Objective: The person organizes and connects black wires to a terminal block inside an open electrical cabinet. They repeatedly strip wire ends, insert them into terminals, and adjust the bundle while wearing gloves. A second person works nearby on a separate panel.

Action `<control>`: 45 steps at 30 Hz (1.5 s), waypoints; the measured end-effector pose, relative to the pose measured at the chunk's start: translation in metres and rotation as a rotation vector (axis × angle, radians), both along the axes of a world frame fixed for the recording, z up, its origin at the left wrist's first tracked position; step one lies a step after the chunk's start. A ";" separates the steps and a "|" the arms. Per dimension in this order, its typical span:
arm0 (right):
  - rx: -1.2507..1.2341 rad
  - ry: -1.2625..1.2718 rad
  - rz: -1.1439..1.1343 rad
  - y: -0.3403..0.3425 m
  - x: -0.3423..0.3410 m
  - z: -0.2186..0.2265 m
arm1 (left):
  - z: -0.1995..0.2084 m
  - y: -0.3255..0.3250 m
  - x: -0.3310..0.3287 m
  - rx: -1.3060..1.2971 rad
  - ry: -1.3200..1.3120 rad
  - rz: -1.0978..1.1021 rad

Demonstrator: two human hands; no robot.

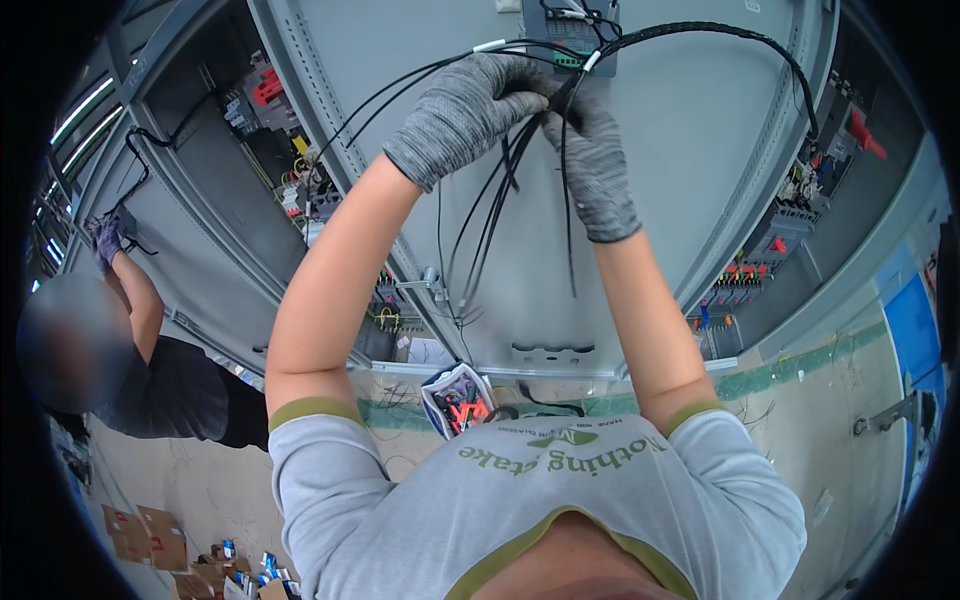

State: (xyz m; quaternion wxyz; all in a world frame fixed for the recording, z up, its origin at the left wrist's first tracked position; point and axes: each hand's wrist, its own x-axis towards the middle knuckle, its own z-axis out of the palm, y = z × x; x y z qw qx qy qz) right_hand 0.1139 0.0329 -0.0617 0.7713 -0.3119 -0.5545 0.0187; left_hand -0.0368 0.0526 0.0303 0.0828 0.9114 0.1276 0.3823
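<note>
Both my hands wear grey knitted gloves and are raised in front of a grey cabinet door [690,150]. My left hand [470,108] is closed, thumb and fingers pinching a bundle of thin black wires [492,215]. Against it, my right hand [596,165] is closed round the same bundle; its fingertips are partly hidden behind the wires. Loose wire ends hang below the hands, and a few wires arc off to the left. Just above sits a dark grey device with a green terminal strip [570,58]. From there a black sleeved cable [720,32] curves to the right.
Open cabinets with breakers and red handles [866,135] stand on both sides. A tool bag [456,400] with red-handled tools is at the cabinet's foot. At the left a co-worker [150,370] reaches up to another door. Cardboard boxes [150,537] lie on the floor, lower left.
</note>
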 end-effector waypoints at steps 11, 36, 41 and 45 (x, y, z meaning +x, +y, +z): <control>-0.458 -0.049 0.133 -0.050 -0.001 0.043 | -0.043 -0.052 -0.001 0.523 0.015 0.375; -0.226 -0.116 0.063 -0.014 -0.005 -0.014 | -0.020 0.001 -0.012 -0.123 0.026 -0.038; -0.486 0.126 0.367 -0.048 -0.009 0.012 | -0.033 -0.025 -0.011 0.352 0.050 0.337; -0.565 0.102 0.315 -0.051 -0.008 0.018 | -0.063 -0.049 -0.010 0.453 0.133 0.515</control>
